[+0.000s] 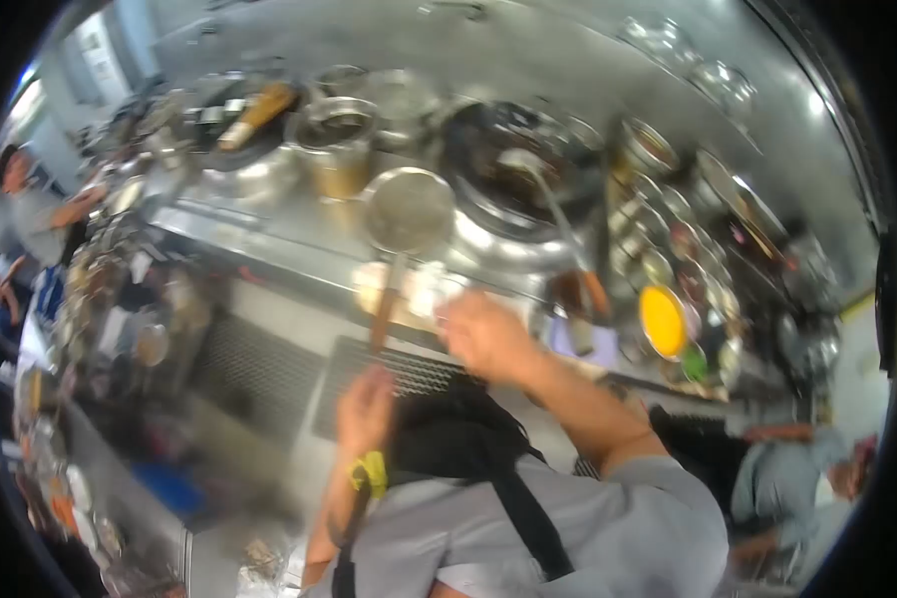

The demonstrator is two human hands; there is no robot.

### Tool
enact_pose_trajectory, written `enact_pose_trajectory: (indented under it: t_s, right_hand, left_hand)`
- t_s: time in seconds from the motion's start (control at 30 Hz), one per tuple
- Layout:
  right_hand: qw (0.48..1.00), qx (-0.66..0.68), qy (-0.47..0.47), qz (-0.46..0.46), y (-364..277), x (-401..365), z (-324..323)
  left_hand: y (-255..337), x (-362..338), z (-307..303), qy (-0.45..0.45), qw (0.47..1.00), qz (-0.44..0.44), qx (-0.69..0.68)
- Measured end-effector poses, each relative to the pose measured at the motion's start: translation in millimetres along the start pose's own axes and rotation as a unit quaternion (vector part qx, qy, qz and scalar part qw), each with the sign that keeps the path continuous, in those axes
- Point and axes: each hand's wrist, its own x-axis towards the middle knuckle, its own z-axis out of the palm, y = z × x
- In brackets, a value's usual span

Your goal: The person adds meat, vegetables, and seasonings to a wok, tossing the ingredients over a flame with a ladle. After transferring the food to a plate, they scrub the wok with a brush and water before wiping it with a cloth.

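Note:
My right hand (483, 334) is curled like a fist at the counter's front edge. Its fingertips are right at a crumpled white cloth (426, 289), and I cannot tell what they grip. Low and blurred, my left hand (366, 407) is just below the handle end of a round strainer (409, 211). The strainer lies with its bowl on the steel counter and its wooden handle (382, 329) pointing toward me. A yellow band (369, 473) circles my left wrist.
A wok (488, 149) with a ladle (563, 224) resting in it sits behind, right of a tall pot (337, 149). Bowls of ingredients, one bright yellow (663, 321), crowd the right. A brush (259, 115) lies back left. People stand at far left (35, 214) and right (787, 488).

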Motion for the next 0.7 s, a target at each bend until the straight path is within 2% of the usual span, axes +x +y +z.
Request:
enact_pose_trajectory:
  t_s: [0.03,0.1,0.13,0.17,0.23,0.3,0.37,0.4,0.47,0.5,0.57,0.63,0.7]
  right_hand:
    - [0.990,-0.033,0.123,0.060,27.2,-2.2,-17.3]
    - [0.959,-0.194,0.117,0.169,83.8,-16.1,-51.6]
    - [0.943,-0.226,0.063,0.234,104.4,-27.7,-60.5]
    - [0.921,-0.254,0.011,0.297,124.2,-37.3,-67.6]
    - [0.893,-0.193,-0.069,0.400,152.1,-58.3,-70.7]
    - [0.917,-0.109,-0.029,0.382,205.9,-95.6,-47.7]
    - [0.935,0.118,0.128,0.309,220.9,-123.4,-52.5]
    - [0.886,0.237,0.168,0.361,219.4,-124.9,-62.7]
    - [0.736,0.460,0.235,0.438,206.5,-115.0,-95.7]
    - [0.716,0.478,0.267,0.433,213.0,-104.7,-111.4]
    - [0.741,0.453,0.307,0.389,261.2,-91.8,-130.7]
    - [0.717,0.456,0.304,0.431,308.8,-65.1,-166.7]
    - [0.762,0.403,0.280,0.422,377.9,-34.0,-188.9]
  left_hand:
    - [13.6,1.3,7.3,-0.007,0.999,0.005,-0.036]
    - [9.5,10.8,21.7,-0.046,0.999,0.027,0.000]
    - [9.1,18.8,26.4,-0.059,0.997,0.046,0.024]
    - [7.1,22.7,35.0,-0.068,0.997,0.022,-0.003]
    - [31.2,30.9,50.8,-0.088,0.996,-0.003,0.023]
    - [31.8,45.4,65.1,-0.099,0.994,-0.006,0.043]
    - [44.7,57.4,80.1,-0.111,0.992,0.001,0.053]
    - [40.8,63.3,87.5,-0.099,0.994,0.012,0.054]
    - [30.4,81.6,96.2,-0.076,0.995,0.041,0.057]
    - [38.6,88.2,98.9,-0.080,0.994,0.065,0.041]
    - [46.2,102.4,97.9,-0.042,0.990,0.102,0.086]
    - [50.1,114.7,88.1,-0.013,0.988,0.112,0.109]
    - [80.7,111.8,86.7,0.060,0.991,0.076,0.089]
